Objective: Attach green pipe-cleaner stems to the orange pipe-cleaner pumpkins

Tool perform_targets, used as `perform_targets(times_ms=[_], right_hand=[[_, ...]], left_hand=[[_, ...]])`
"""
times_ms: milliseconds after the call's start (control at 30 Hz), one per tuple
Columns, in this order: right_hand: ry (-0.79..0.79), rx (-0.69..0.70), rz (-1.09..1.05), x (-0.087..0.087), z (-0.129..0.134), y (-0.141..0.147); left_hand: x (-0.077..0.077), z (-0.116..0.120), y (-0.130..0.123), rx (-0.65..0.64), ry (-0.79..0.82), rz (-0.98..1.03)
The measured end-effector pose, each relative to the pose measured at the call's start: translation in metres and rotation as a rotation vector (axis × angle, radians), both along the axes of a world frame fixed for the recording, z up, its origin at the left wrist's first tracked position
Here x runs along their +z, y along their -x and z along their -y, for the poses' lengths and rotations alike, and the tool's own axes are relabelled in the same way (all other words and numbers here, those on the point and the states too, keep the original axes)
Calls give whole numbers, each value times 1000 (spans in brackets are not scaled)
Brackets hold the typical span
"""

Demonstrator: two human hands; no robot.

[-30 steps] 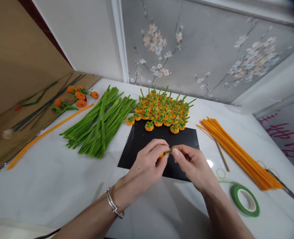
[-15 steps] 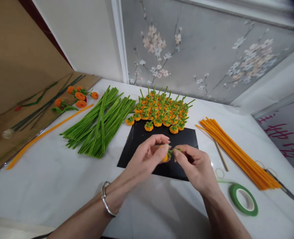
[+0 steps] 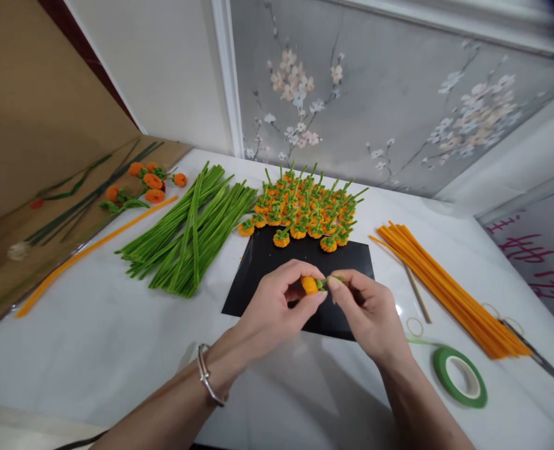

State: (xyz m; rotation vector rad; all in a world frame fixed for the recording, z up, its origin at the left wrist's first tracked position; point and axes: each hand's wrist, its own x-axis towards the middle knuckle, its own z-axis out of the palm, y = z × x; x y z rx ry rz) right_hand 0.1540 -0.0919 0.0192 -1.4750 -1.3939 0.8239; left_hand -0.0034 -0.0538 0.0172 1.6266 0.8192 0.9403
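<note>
Head view: orange flower [image 3: 309, 285] above black mat [image 3: 253, 265]
Left hand [image 3: 270, 303], half-curled, grips it; right hand [image 3: 375, 315] pinches its green stem [image 3: 324, 284], seemingly for steadiness.

Small, round orange piece [image 3: 309, 285], tipped sideways, its green stem [image 3: 321, 285] pointing right, above the black sheet [image 3: 258, 262]

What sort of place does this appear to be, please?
Probably a craft worktable indoors: bundled green stems and orange stems, a roll of green tape and rows of finished-looking little orange pumpkins or flowers suggest handmade decorations.
</note>
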Motion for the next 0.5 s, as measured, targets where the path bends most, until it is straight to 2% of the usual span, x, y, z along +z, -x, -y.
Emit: perform_targets(times_ms=[100,167,200,267,300,367,433,500], right_hand=[[17,-10,-45,0,0,0],[17,-7,-60,0,0,-1],[10,-9,-59,0,1,-2],[-7,-12,-34,1,2,-3],[-16,-13,-11,2,3,-4],[-43,-7,49,3,4,-4],[-81,15,108,4,4,-4],[-117,39,143,5,4,-4]], left_hand=[[-6,2,1,39,-432,-135],[-9,3,1,26,-564,-163],[-9,4,1,18,-562,-152],[-8,5,0,12,-401,-74],[-6,5,-1,11,-246,-3],[-3,4,-2,-8,170,165],[1,0,-1,-89,583,276],[4,-3,0,-172,805,308]])
